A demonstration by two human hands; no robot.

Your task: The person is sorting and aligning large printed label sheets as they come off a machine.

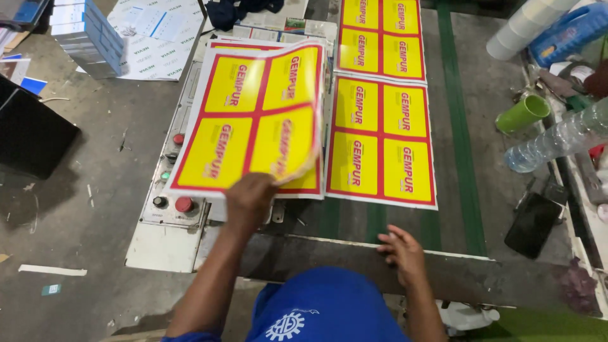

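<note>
My left hand [250, 199] grips the near edge of a printed sheet [253, 117] with yellow panels in red borders, lifting it so it curls above a stack of like sheets. My right hand [402, 250] rests with fingers spread on the near edge of the dark conveyor bed [456, 126], holding nothing. Two more yellow-and-red sheets lie flat on the bed, one [380, 142] right of the lifted sheet and one [380, 38] farther away.
A white control panel [168, 202] with red buttons sits left of the stack. At right stand a green cup [522, 114], a clear plastic bottle [557, 139], a blue jug [567, 31] and a black phone [534, 225]. Boxes [85, 35] are on the floor at left.
</note>
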